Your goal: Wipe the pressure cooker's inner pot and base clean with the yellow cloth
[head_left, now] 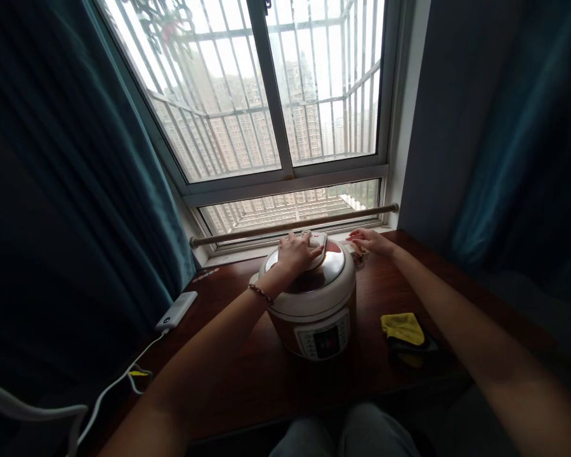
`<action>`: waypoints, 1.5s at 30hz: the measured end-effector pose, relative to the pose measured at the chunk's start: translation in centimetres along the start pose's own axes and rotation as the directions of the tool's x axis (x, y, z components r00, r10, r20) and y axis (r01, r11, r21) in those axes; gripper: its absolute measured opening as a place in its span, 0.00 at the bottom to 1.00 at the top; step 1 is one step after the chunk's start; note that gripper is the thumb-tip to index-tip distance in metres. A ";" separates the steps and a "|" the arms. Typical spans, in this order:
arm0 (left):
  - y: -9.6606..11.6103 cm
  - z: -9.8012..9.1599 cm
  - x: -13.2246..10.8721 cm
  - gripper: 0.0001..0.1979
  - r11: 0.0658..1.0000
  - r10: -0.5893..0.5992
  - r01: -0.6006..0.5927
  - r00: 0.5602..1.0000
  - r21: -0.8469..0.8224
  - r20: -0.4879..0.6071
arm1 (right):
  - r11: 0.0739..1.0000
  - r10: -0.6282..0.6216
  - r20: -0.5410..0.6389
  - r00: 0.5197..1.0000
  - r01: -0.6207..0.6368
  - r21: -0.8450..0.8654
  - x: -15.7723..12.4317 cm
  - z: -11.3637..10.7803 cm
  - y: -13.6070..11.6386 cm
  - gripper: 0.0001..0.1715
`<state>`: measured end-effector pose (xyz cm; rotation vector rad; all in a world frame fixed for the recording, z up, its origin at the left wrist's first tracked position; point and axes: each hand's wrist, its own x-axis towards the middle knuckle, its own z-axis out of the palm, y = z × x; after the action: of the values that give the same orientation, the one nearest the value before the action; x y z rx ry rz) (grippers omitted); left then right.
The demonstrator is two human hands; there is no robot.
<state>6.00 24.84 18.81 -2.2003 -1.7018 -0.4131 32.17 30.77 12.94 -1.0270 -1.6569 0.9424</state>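
A white and brown electric pressure cooker [314,308] stands on the dark wooden table, its control panel facing me. The shiny metal lid [335,260] is on it. My left hand [297,252] lies over the white lid handle [320,240], fingers curled around it. At the cooker's far right side, my right hand [368,241] reaches in with fingers stretched toward the rim. Just below those fingers is a small brownish, partly clear thing [359,255]; its kind is hard to make out, and I see no grip on it.
A yellow and grey cloth [404,330] lies right of the cooker. To the left rests a white power bank [177,311] with a white cable [109,397] plugged in. Behind the table are a rail [295,225] and a barred window; dark blue curtains [85,158] hang at the sides.
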 end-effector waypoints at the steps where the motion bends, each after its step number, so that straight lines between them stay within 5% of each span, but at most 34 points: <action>1: -0.1 0.0 0.0 0.34 1.000 0.004 -0.004 1.000 -0.006 -0.006 | 1.000 -0.012 -0.060 0.998 0.013 0.015 0.2 -0.1 0.2 0.14; 5: -0.4 0.0 0.1 0.31 0.992 0.110 -0.112 0.993 -0.057 -0.043 | 0.996 0.003 -0.244 0.970 0.019 0.087 -0.2 -0.2 1.7 0.15; 9: -0.4 0.3 0.4 0.30 0.981 0.170 -0.178 0.981 -0.076 -0.096 | 0.977 0.102 -0.272 0.957 -0.044 0.210 -1.8 1.3 3.6 0.20; 17: 0.3 0.9 0.5 0.32 0.996 0.067 -0.073 0.993 -0.055 -0.099 | 0.912 0.203 -0.242 0.949 -0.093 0.401 -3.9 5.0 4.4 0.25; 24: 2.4 0.4 1.1 0.34 0.979 -0.199 0.197 0.979 -0.052 -0.039 | 0.872 0.276 -0.264 0.924 -0.125 0.474 -3.7 5.2 4.5 0.20; 27: 2.5 -0.1 1.0 0.37 0.979 -0.188 0.187 0.982 -0.077 -0.015 | 0.871 0.283 -0.255 0.925 -0.137 0.471 -3.7 5.1 4.5 0.21; 30: 0.6 -0.7 0.2 0.39 0.986 -0.054 0.043 0.997 -0.163 -0.063 | 0.878 0.276 -0.223 0.935 -0.151 0.453 -3.7 4.8 4.4 0.23; 33: -3.4 -0.6 -1.4 0.32 0.945 0.018 -0.082 0.979 -0.316 -0.202 | 0.890 0.265 -0.198 0.944 -0.161 0.426 -3.7 4.6 4.1 0.23; 35: -6.7 0.3 -2.9 0.26 0.884 -0.161 0.039 0.961 -0.466 -0.225 | 0.898 0.259 -0.195 0.946 -0.162 0.408 -3.6 4.6 3.8 0.21; 37: -9.6 2.1 -4.4 0.21 0.712 -0.439 0.283 0.894 -0.643 -0.092 | 0.906 0.255 -0.201 0.946 -0.161 0.391 -3.4 4.8 3.6 0.19; 40: -12.1 5.4 -6.3 0.16 0.589 -0.533 0.400 0.846 -0.702 0.035 | 0.922 0.259 -0.243 0.935 -0.164 0.352 -3.0 5.5 3.2 0.20; 45: -12.4 9.1 -7.1 0.18 0.378 -0.656 0.444 0.747 -0.813 0.103 | 0.947 0.268 -0.332 0.904 -0.184 0.264 -2.6 6.3 2.8 0.22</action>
<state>-7.50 25.37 8.54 -1.7545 -2.3802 -1.9060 27.28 28.53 7.93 -1.1734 -1.1101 0.9963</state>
